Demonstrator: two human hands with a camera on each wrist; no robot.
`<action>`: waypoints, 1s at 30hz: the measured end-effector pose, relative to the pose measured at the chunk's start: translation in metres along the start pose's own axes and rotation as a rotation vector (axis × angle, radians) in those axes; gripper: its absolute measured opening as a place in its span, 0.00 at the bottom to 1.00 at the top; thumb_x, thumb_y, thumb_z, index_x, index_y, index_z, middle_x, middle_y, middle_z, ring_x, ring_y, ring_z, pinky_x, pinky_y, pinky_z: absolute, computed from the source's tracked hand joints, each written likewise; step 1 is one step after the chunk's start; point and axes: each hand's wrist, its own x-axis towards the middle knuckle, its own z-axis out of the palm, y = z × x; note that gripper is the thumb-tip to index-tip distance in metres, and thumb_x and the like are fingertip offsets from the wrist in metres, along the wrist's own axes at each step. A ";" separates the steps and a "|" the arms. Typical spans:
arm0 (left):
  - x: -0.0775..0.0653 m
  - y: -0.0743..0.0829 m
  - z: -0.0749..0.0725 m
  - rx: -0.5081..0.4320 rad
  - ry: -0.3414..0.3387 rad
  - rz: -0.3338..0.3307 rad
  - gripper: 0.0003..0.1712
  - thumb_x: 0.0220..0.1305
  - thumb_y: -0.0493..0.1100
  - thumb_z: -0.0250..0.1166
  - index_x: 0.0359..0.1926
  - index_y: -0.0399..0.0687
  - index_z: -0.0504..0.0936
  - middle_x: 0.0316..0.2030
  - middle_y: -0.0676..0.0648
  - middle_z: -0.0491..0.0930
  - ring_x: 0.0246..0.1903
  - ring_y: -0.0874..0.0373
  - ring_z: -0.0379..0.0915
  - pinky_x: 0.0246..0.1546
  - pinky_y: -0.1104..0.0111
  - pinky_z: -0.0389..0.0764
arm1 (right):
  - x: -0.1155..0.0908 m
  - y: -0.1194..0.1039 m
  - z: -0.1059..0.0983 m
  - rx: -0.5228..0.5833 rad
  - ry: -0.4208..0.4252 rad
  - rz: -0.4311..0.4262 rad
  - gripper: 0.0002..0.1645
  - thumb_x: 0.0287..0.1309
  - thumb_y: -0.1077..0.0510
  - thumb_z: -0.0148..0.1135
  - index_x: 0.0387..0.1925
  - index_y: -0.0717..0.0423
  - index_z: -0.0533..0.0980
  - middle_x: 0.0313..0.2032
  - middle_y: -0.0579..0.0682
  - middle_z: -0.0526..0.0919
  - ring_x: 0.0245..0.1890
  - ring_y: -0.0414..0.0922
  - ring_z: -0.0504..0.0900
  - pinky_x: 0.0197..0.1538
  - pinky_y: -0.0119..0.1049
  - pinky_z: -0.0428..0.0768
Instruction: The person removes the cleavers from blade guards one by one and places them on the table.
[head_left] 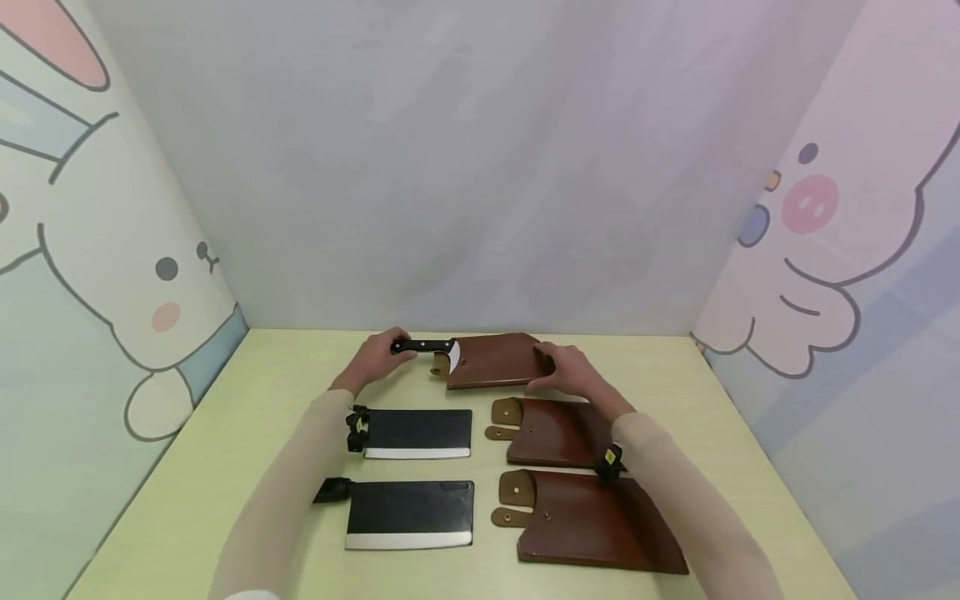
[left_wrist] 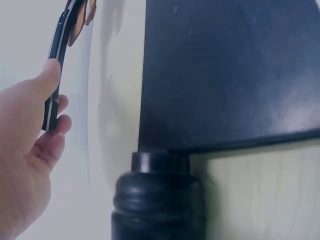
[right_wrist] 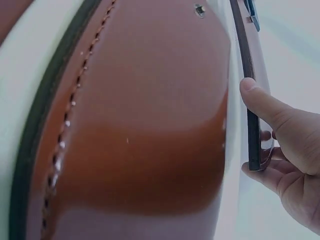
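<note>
At the back of the table, my left hand pinches the end of a knife's black riveted handle. A sliver of its bright blade shows at the mouth of a brown leather sheath; the rest is hidden inside. My right hand grips that sheath at its right end, thumb and fingers on opposite edges in the right wrist view. The sheath's snap strap hangs out beside the handle. In the left wrist view the thumb and fingers close round the handle's butt.
Two black cleavers with bright edges, a middle one and a front one, lie below my left forearm. To their right lie a middle sheath and a front sheath, partly under my right arm. A pale curtain backs the table.
</note>
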 end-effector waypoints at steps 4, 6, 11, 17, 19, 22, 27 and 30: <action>-0.002 0.001 -0.002 -0.005 0.026 0.032 0.24 0.73 0.51 0.65 0.62 0.43 0.78 0.57 0.37 0.80 0.54 0.40 0.79 0.53 0.46 0.78 | -0.004 -0.002 -0.004 -0.009 0.016 -0.013 0.56 0.53 0.40 0.78 0.74 0.64 0.65 0.67 0.65 0.74 0.65 0.62 0.75 0.62 0.57 0.76; -0.004 0.002 -0.002 -0.001 0.038 0.045 0.23 0.72 0.51 0.66 0.61 0.44 0.79 0.56 0.38 0.81 0.54 0.42 0.79 0.53 0.47 0.79 | -0.007 -0.004 -0.006 -0.007 0.019 -0.019 0.56 0.54 0.41 0.78 0.74 0.64 0.64 0.68 0.65 0.73 0.65 0.62 0.75 0.62 0.57 0.77; -0.009 0.007 -0.005 0.030 0.051 0.070 0.24 0.72 0.47 0.66 0.63 0.42 0.80 0.58 0.37 0.81 0.57 0.40 0.78 0.56 0.45 0.77 | -0.019 -0.012 -0.011 -0.003 0.032 -0.026 0.55 0.57 0.43 0.76 0.75 0.64 0.62 0.69 0.66 0.71 0.65 0.63 0.74 0.62 0.57 0.77; -0.016 0.009 -0.008 0.074 0.073 0.114 0.25 0.72 0.48 0.66 0.64 0.40 0.80 0.59 0.37 0.81 0.57 0.40 0.79 0.57 0.45 0.77 | -0.031 -0.020 -0.012 -0.008 0.076 -0.062 0.54 0.56 0.45 0.77 0.74 0.67 0.63 0.70 0.68 0.69 0.65 0.65 0.74 0.62 0.59 0.77; -0.018 0.009 -0.008 0.076 0.078 0.131 0.24 0.72 0.48 0.66 0.63 0.40 0.81 0.58 0.37 0.82 0.56 0.41 0.79 0.56 0.46 0.77 | -0.035 -0.021 -0.011 -0.015 0.095 -0.063 0.54 0.56 0.44 0.77 0.74 0.67 0.63 0.70 0.68 0.69 0.65 0.65 0.74 0.62 0.59 0.76; -0.021 0.012 -0.010 0.057 0.084 0.145 0.23 0.72 0.48 0.66 0.62 0.40 0.82 0.56 0.37 0.83 0.54 0.41 0.80 0.55 0.46 0.78 | -0.041 -0.021 -0.010 -0.011 0.117 -0.056 0.55 0.54 0.42 0.78 0.73 0.66 0.65 0.70 0.67 0.69 0.65 0.64 0.75 0.63 0.58 0.76; -0.029 0.021 -0.013 0.027 0.108 0.160 0.23 0.70 0.45 0.68 0.60 0.38 0.82 0.52 0.36 0.82 0.51 0.42 0.80 0.51 0.47 0.80 | -0.049 -0.021 -0.009 -0.002 0.145 -0.055 0.55 0.54 0.40 0.78 0.73 0.65 0.65 0.69 0.65 0.71 0.65 0.63 0.75 0.63 0.57 0.77; -0.033 0.024 -0.014 0.030 0.127 0.168 0.24 0.70 0.46 0.68 0.61 0.37 0.82 0.52 0.37 0.82 0.50 0.42 0.80 0.50 0.47 0.80 | -0.054 -0.023 -0.008 -0.001 0.160 -0.057 0.55 0.54 0.40 0.77 0.73 0.65 0.65 0.69 0.66 0.70 0.65 0.63 0.75 0.62 0.57 0.77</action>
